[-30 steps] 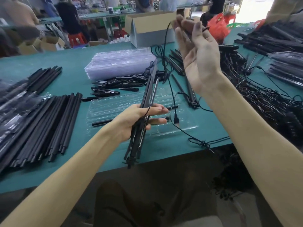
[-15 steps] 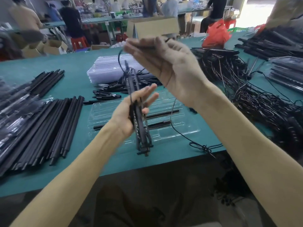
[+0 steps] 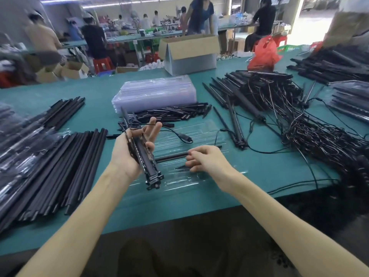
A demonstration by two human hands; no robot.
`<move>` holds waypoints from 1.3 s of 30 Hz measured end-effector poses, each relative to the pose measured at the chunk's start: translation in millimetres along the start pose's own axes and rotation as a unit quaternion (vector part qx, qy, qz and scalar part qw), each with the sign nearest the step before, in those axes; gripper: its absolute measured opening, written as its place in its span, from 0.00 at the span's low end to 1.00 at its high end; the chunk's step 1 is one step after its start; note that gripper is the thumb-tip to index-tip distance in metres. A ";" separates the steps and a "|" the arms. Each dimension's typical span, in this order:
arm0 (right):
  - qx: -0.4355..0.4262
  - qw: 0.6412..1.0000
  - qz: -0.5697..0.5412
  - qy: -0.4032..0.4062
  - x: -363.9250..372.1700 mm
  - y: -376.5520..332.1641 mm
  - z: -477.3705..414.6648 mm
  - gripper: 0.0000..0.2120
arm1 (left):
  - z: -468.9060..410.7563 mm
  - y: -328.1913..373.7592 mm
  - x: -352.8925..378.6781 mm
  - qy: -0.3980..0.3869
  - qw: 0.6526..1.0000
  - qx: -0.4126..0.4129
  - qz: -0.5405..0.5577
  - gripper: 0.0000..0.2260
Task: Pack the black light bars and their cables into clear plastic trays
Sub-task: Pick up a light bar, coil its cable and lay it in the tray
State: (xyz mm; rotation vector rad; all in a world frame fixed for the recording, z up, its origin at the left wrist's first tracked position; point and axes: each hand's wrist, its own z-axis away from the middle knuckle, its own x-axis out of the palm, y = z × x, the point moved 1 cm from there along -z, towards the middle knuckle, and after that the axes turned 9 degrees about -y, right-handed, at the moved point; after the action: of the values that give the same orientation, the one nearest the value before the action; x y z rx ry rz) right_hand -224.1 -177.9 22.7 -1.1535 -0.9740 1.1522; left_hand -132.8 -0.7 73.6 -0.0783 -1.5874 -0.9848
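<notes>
Left hand (image 3: 127, 156): palm up, thumb clamped over a bundle of bars (image 3: 146, 166), fingers (image 3: 154, 128) straight, cable (image 3: 186, 139) draped across them. Right hand (image 3: 205, 158): fingers loosely curled just right of the bundle, over a lone bar (image 3: 169, 157) in the tray (image 3: 201, 128); grip unclear. Table (image 3: 259, 166) beneath.

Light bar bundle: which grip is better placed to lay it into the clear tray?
Left, likely. The left grip holds the light bar bundle above the clear tray; the right grip hovers there, apparently empty.
</notes>
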 end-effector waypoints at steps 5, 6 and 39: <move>-0.004 0.990 0.128 0.054 -15.2 0.4 4.0 0.13 | -3.2 -1.5 -2.4 -0.011 1.000 -0.004 0.010 0.18; -0.006 0.985 0.157 0.064 -19.2 1.7 5.7 0.15 | -3.9 -2.5 -1.7 -0.010 1.000 -0.006 0.009 0.18; -0.084 0.996 -0.024 -0.015 -33.8 -17.9 -2.7 0.17 | -0.7 -10.4 23.0 -0.027 0.948 0.015 -0.317 0.12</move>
State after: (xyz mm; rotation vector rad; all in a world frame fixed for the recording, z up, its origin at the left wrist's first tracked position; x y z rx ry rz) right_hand -224.2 -212.1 40.0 -1.2411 -1.1342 1.0674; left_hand -144.7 -18.3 87.3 0.4577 -1.7124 -1.4572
